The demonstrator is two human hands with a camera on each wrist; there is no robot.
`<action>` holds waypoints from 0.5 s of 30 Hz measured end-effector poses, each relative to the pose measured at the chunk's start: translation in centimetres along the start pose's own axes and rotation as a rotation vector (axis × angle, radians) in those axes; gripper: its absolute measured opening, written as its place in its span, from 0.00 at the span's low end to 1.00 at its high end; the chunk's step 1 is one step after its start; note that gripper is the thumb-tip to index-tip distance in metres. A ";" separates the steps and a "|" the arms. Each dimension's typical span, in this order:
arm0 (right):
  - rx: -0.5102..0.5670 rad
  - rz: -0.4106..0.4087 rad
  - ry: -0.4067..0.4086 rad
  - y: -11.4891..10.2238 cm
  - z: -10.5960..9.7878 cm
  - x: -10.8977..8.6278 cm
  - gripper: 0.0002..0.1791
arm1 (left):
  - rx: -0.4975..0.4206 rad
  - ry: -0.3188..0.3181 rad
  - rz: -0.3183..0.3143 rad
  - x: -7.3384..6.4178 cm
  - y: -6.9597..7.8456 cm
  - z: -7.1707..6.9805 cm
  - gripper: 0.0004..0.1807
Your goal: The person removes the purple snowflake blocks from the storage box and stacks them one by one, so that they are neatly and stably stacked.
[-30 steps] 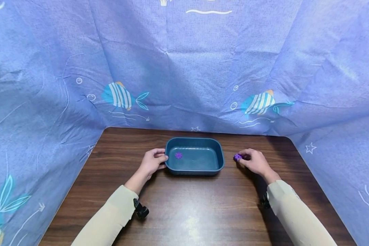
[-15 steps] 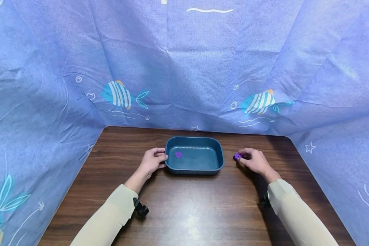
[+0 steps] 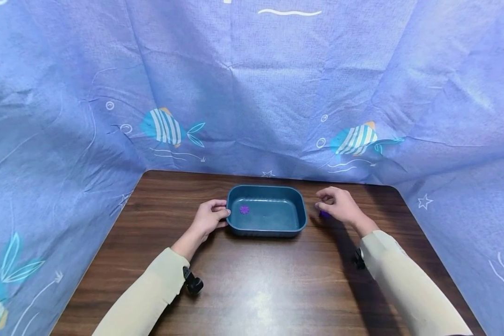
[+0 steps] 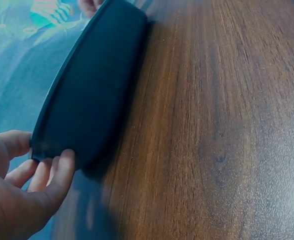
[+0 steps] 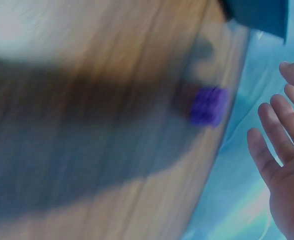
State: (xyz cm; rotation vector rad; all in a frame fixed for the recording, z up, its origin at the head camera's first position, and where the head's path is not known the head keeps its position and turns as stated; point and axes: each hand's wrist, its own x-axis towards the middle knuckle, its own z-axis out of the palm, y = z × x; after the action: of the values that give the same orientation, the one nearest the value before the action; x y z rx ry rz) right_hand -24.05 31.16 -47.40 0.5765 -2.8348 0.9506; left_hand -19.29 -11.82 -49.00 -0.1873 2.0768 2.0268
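My left hand (image 3: 209,218) grips the left end of a dark teal plastic tub (image 3: 267,232), thumb at the rim and fingers under the outer wall. The left wrist view has the same left hand (image 4: 29,192) at the tub's corner (image 4: 87,90). A flat purple notched disc (image 3: 244,210) lies inside, toward the left. Right of the tub, a short stack of purple notched discs (image 5: 208,106) stands on the table. Above this stack (image 3: 324,213) my right hand (image 3: 339,204) hovers, partly covering it. In the right wrist view, that right hand (image 5: 287,145) has spread fingers and nothing visible between them.
The brown wood-grain table (image 3: 256,280) reaches back to a blue curtain (image 3: 269,93) printed with fish, which hangs close behind its far edge. A black wrist camera (image 3: 193,282) sits below my left cuff.
My right hand has let go of the purple disc stack and risen above it, slightly farther back. My left hand keeps its grip on the tub, and the disc inside stays put.
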 end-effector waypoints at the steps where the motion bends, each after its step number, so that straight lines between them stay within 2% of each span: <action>1: -0.005 -0.015 0.002 -0.5 0.1 0.4 0.16 | -0.002 -0.002 -0.002 0.0 0.0 0.0 0.23; 8: 0.005 -0.082 -0.036 -4.3 1.2 2.8 0.16 | 0.011 0.004 0.010 0.2 -0.1 0.1 0.23; 15: -0.007 -0.142 -0.055 -7.1 3.4 4.7 0.16 | 0.017 0.006 0.006 0.3 -0.3 0.0 0.23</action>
State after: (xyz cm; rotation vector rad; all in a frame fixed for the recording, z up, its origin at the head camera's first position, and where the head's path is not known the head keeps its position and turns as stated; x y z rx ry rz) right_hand -25.56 22.40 -45.19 0.8033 -2.7976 0.9138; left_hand -19.46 -11.77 -49.38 -0.1846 2.0998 2.0130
